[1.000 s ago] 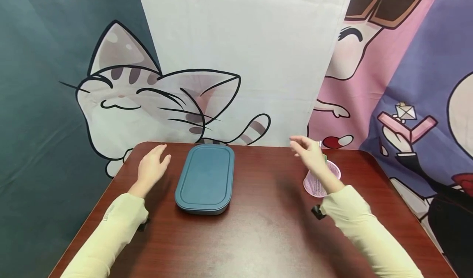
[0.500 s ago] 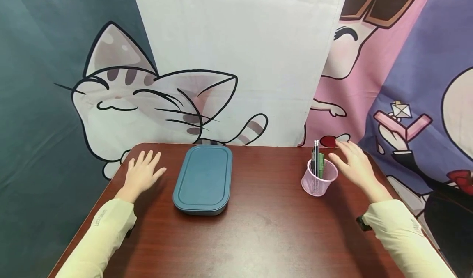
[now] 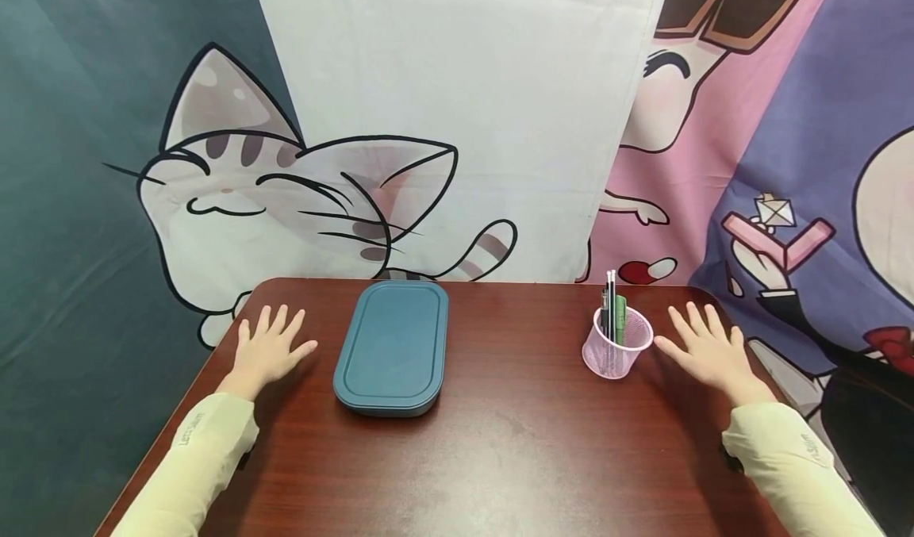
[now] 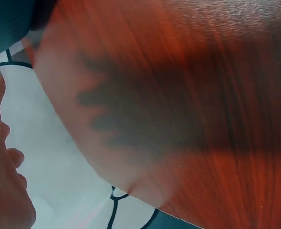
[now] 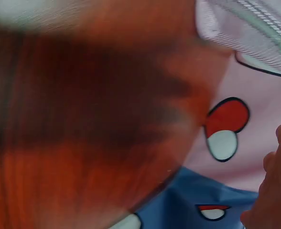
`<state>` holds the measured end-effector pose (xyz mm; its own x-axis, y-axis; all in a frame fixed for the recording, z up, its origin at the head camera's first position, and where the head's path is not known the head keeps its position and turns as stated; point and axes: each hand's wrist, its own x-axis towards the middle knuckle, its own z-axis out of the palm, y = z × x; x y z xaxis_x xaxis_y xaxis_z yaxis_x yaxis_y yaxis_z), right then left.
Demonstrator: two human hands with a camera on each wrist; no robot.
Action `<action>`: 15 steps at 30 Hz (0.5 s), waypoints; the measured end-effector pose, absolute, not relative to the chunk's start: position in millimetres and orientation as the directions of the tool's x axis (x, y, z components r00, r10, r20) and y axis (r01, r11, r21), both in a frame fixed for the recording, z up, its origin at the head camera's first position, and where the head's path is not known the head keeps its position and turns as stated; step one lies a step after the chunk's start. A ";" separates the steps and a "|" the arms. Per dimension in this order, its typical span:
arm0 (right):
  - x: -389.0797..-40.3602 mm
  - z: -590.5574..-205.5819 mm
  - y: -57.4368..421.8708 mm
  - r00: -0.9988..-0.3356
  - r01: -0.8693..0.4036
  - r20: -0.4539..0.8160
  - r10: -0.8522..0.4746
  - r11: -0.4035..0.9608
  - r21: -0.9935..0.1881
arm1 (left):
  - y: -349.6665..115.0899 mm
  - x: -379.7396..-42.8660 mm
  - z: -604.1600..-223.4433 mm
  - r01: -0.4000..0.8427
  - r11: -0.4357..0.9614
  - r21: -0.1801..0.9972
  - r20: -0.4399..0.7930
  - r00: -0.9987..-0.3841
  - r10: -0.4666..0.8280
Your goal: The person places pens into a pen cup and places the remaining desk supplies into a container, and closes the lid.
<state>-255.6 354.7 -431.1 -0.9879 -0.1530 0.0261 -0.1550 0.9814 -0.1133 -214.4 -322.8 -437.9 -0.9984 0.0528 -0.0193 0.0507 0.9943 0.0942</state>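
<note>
My left hand (image 3: 266, 353), fingers spread, hovers above the table's left side, beside a blue lidded box (image 3: 391, 348). On the other side my right hand (image 3: 712, 354) has its fingers spread too, its thumb tip close to the rim of a pink mesh pen cup (image 3: 618, 350). Several pens (image 3: 609, 307) and a green marker (image 3: 620, 320) stand in the cup. Both hands hold nothing. The left wrist view shows part of the left hand (image 4: 6, 162) and its shadow on the wood; in the right wrist view, the mesh cup (image 5: 250, 31) fills the top right corner.
A dark red-brown wooden table (image 3: 500, 442) with rounded far corners lies under both hands. Behind its far edge hangs a printed cloth (image 3: 464, 85) with a cartoon cat and other figures.
My right hand has moved from in front of the pen cup to its right, and its fingers have spread. My left hand has shifted slightly left and its fingers have fanned out.
</note>
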 end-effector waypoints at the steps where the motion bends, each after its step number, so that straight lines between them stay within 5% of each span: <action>1: -254.5 -434.3 356.5 -0.988 -0.154 0.010 -0.154 0.982 -0.113 | -324.1 -213.7 -440.5 0.048 0.994 0.099 -0.030 -0.998 0.051; 15: -240.3 -466.6 367.5 -0.982 -0.138 -0.107 -0.154 0.979 -0.147 | -328.9 -196.7 -468.1 -0.024 0.990 0.140 -0.151 -0.988 -0.003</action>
